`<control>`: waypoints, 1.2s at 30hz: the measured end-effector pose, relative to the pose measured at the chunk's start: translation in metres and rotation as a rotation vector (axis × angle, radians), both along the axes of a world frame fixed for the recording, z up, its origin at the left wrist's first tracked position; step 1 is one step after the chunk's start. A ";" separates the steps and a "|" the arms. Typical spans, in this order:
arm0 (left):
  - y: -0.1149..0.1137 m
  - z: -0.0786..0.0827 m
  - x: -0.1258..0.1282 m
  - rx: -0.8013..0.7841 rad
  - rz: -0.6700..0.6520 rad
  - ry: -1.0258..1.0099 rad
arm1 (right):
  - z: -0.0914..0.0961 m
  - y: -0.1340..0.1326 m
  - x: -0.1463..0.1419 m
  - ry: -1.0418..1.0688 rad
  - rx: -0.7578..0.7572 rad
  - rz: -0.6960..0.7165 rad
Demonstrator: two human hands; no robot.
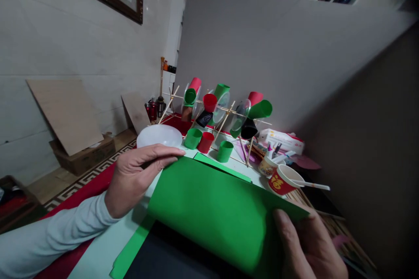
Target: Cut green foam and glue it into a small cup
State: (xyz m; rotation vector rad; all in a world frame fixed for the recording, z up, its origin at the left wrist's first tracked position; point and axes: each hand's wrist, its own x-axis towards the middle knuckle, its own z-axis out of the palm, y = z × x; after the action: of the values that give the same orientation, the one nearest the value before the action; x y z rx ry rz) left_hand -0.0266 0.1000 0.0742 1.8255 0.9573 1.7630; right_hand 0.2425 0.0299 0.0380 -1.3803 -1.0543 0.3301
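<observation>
A sheet of green paper (212, 209) is held up between both hands and bends into a curve. My left hand (137, 178) pinches its upper left corner between thumb and fingers. At the right end, my right hand (304, 244) grips the edge, thumb in front and fingers behind. Below it lie a black sheet (170, 253) and another green sheet (131, 248), partly covered. Just past the paper stand a green paper tube (225, 151), a red paper tube (206, 142) and a second green tube (193, 138).
Behind stands a wooden stick frame (225, 115) bearing clear discs and coloured paper cups. A white bowl (159, 136) is at left. On the right are a red paper cup (284, 179) with a white stick, a cup of pens (270, 165) and a tissue pack (284, 141).
</observation>
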 end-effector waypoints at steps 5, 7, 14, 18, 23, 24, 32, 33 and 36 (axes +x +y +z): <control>0.008 0.000 0.001 -0.039 0.050 0.060 | 0.002 0.002 0.006 -0.096 0.023 0.085; 0.010 0.000 0.001 -0.056 0.049 0.091 | 0.007 0.001 0.001 -0.117 0.025 0.120; 0.023 0.008 0.002 -0.034 -0.175 0.478 | 0.015 0.004 -0.002 -0.158 0.015 0.286; 0.027 0.021 0.012 -0.070 -0.315 0.681 | 0.015 0.006 0.000 -0.148 0.005 0.334; 0.026 0.032 0.029 -0.061 -0.438 0.828 | 0.015 0.005 0.000 -0.166 0.021 0.376; 0.025 0.033 0.033 -0.053 -0.454 0.837 | 0.015 0.006 0.000 -0.165 0.022 0.389; 0.023 0.031 0.047 -0.023 -0.410 0.830 | 0.023 0.010 0.004 -0.060 -0.018 0.482; 0.023 0.030 0.048 -0.022 -0.399 0.828 | 0.025 0.010 0.005 -0.035 -0.021 0.503; 0.022 0.029 0.048 -0.002 -0.370 0.792 | 0.032 0.009 0.007 0.042 -0.019 0.557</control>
State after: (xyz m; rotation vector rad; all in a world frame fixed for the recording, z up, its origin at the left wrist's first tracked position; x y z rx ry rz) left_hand 0.0219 0.1221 0.1036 2.5526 0.7850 0.8064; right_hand 0.2493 0.0391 0.0697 -1.0700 -1.3936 0.7729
